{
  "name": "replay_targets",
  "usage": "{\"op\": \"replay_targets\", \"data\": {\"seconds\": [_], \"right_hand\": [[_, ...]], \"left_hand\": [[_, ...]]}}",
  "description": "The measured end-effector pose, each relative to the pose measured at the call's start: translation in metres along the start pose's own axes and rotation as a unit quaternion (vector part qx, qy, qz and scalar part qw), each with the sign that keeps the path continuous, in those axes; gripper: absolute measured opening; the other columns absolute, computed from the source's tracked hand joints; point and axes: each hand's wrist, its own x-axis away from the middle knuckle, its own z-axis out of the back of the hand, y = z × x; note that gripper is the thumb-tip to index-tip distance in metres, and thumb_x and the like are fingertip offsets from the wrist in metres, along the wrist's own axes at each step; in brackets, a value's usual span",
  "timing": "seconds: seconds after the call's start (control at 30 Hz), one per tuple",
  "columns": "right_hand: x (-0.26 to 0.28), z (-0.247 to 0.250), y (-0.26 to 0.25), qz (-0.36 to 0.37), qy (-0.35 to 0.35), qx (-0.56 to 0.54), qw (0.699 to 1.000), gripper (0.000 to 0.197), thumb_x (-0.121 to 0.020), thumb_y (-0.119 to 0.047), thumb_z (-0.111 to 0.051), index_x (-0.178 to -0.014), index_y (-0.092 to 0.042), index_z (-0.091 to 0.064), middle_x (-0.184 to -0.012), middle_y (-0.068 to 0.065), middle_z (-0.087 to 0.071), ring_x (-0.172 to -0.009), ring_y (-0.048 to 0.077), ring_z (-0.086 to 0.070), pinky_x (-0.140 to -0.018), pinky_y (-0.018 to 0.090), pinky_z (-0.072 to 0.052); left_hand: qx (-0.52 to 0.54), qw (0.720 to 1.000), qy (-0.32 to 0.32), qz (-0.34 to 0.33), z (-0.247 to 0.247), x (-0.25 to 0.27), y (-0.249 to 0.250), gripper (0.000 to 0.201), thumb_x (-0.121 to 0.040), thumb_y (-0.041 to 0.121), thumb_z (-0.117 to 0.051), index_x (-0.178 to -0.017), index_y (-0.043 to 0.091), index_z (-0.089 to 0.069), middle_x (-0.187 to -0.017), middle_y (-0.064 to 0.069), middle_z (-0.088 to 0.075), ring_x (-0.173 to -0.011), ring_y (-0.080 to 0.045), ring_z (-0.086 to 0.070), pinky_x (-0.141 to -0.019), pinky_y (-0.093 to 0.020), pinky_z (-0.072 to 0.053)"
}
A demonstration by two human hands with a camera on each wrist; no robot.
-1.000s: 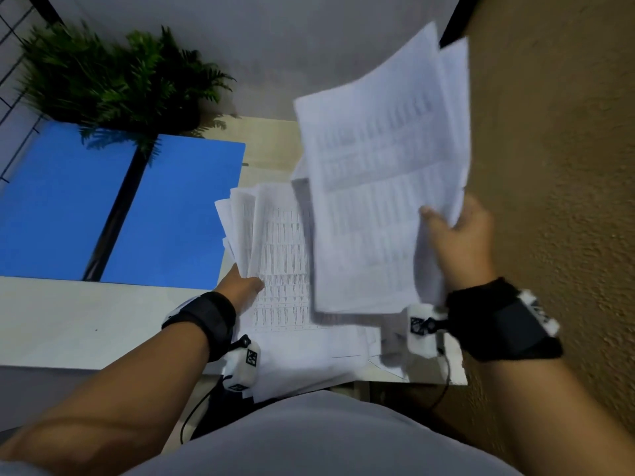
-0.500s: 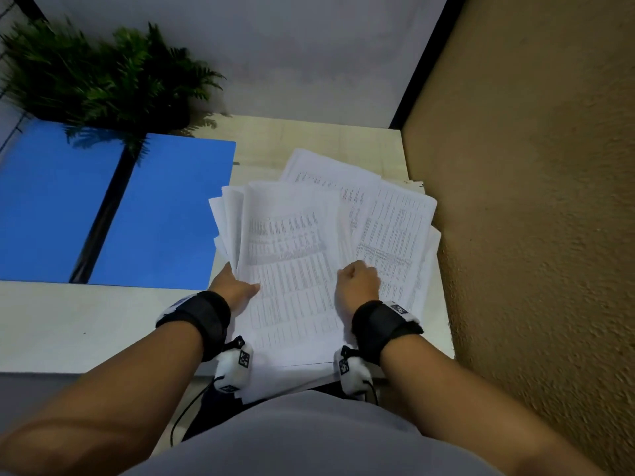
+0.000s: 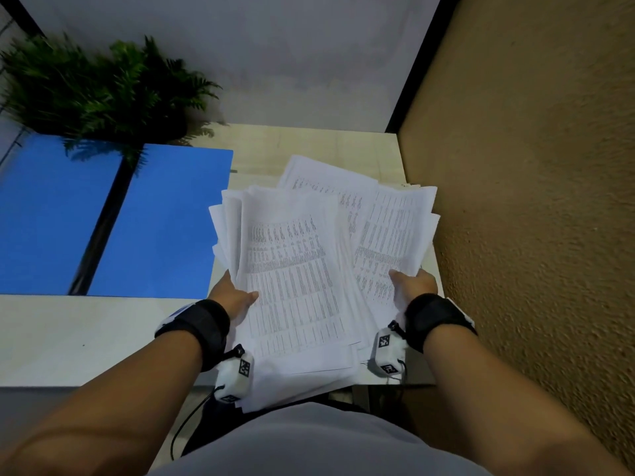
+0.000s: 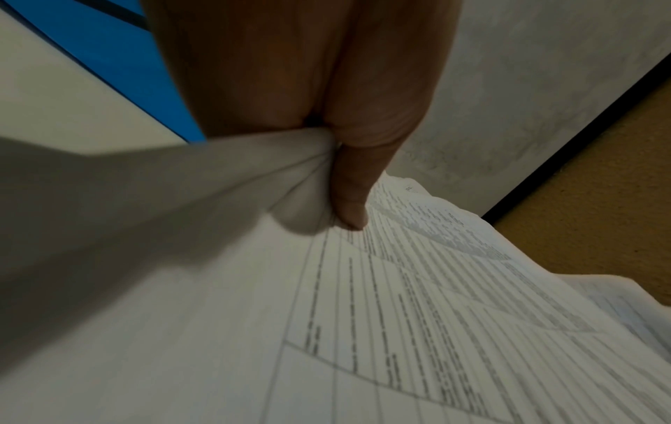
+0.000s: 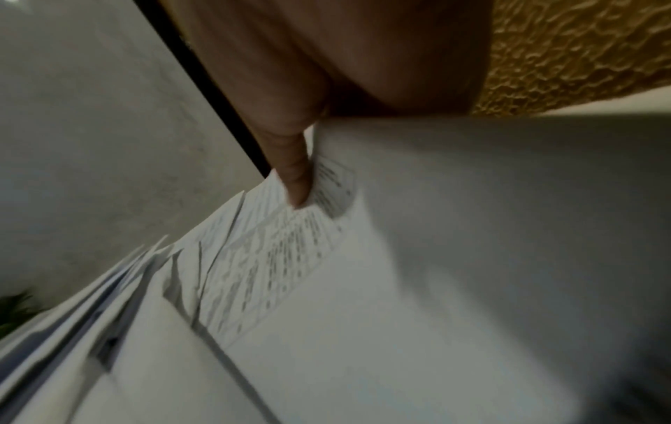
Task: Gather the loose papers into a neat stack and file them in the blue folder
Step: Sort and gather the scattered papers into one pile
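Note:
An uneven, fanned pile of printed white papers [image 3: 292, 269] lies on the pale desk [image 3: 68, 338] close to my body. My left hand [image 3: 233, 293] grips the pile's left edge, thumb on top of the sheets [image 4: 472, 287] and fingers hidden beneath. My right hand [image 3: 412, 286] grips the pile's right edge the same way, its thumb pressing the printed sheets [image 5: 290, 243]. The blue folder [image 3: 161, 225] lies open and flat on the desk to the left of the pile, a dark spine down its middle.
A green fern plant [image 3: 103, 87] stands behind the folder at the back left. A rough tan wall [image 3: 532, 201] runs close along the desk's right side, and a white wall [image 3: 275, 56] closes the back. The pile overhangs the desk's near edge.
A second ago my right hand held a bundle of sheets up in the air. It laid them on the pile, then moved to the pile's right edge and gripped it.

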Motion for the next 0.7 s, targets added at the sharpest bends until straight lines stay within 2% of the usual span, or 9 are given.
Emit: {"op": "replay_targets", "data": {"seconds": [0.07,0.17,0.23,0.33,0.47,0.57,0.63,0.7], "right_hand": [[0.002,0.002,-0.010,0.045,0.025,0.080,0.995,0.030,-0.086,-0.013,-0.067,-0.114,-0.003,-0.067,-0.112,0.013,-0.069,-0.097,0.032,-0.066,-0.092,0.045,-0.055],[0.014,0.008,-0.027,0.127,0.054,0.187,0.973,0.020,-0.090,-0.017,-0.059,-0.100,-0.001,-0.065,-0.096,0.010,-0.068,-0.089,0.028,-0.065,-0.085,0.036,-0.054],[0.028,0.014,-0.039,0.169,0.072,0.193,0.964,0.020,-0.093,-0.016,-0.055,-0.097,0.001,-0.065,-0.092,0.015,-0.067,-0.087,0.031,-0.065,-0.078,0.035,-0.053],[0.052,0.027,-0.066,0.243,0.115,0.231,0.935,0.025,-0.095,-0.016,-0.053,-0.097,0.006,-0.065,-0.090,0.023,-0.067,-0.083,0.034,-0.065,-0.070,0.030,-0.044],[0.082,0.045,-0.114,0.333,0.173,0.254,0.891,0.027,-0.094,-0.017,-0.053,-0.096,0.007,-0.065,-0.089,0.029,-0.067,-0.082,0.039,-0.065,-0.067,0.031,-0.041],[0.111,0.058,-0.151,0.408,0.221,0.239,0.853,0.028,-0.093,-0.017,-0.052,-0.097,0.008,-0.064,-0.090,0.031,-0.067,-0.082,0.039,-0.065,-0.066,0.031,-0.038],[0.132,0.066,-0.173,0.461,0.245,0.208,0.827,0.029,-0.093,-0.020,-0.052,-0.099,0.005,-0.065,-0.091,0.026,-0.068,-0.081,0.033,-0.065,-0.066,0.030,-0.037],[0.149,0.069,-0.190,0.498,0.232,0.142,0.824,0.027,-0.091,-0.022,-0.052,-0.095,0.000,-0.067,-0.083,0.013,-0.066,-0.072,0.015,-0.058,-0.063,0.022,-0.035]], "left_hand": [[0.005,1.000,-0.003,0.001,-0.001,-0.001,-0.002,0.075,-0.086,0.007,-0.072,-0.150,0.008,-0.033,-0.149,-0.013,-0.047,-0.136,-0.033,-0.047,-0.113,-0.042,-0.038],[0.014,1.000,0.005,-0.005,-0.004,0.002,-0.001,0.071,-0.087,0.003,-0.070,-0.148,0.007,-0.034,-0.148,-0.014,-0.048,-0.135,-0.033,-0.047,-0.109,-0.038,-0.037],[0.011,1.000,0.010,-0.009,-0.005,0.004,0.001,0.073,-0.089,0.003,-0.068,-0.151,0.005,-0.030,-0.152,-0.014,-0.043,-0.140,-0.032,-0.042,-0.111,-0.036,-0.034],[0.000,1.000,0.003,-0.007,-0.004,0.002,0.001,0.076,-0.087,0.005,-0.071,-0.151,0.006,-0.030,-0.153,-0.014,-0.042,-0.140,-0.032,-0.041,-0.113,-0.038,-0.033],[-0.013,1.000,-0.008,-0.008,-0.002,0.000,0.000,0.072,-0.086,0.007,-0.072,-0.148,0.008,-0.037,-0.147,-0.013,-0.049,-0.135,-0.033,-0.047,-0.112,-0.043,-0.037],[-0.011,1.000,-0.011,-0.011,-0.001,-0.001,-0.001,0.068,-0.086,0.005,-0.071,-0.146,0.008,-0.040,-0.143,-0.010,-0.053,-0.133,-0.033,-0.049,-0.111,-0.042,-0.039],[-0.007,1.000,-0.014,-0.009,0.000,-0.003,-0.001,0.070,-0.086,0.006,-0.072,-0.147,0.008,-0.039,-0.144,-0.011,-0.052,-0.133,-0.033,-0.049,-0.112,-0.044,-0.039],[0.001,1.000,-0.027,-0.006,0.000,-0.004,-0.001,0.075,-0.083,0.008,-0.075,-0.148,0.010,-0.038,-0.145,-0.011,-0.052,-0.133,-0.033,-0.049,-0.112,-0.046,-0.039]]}}
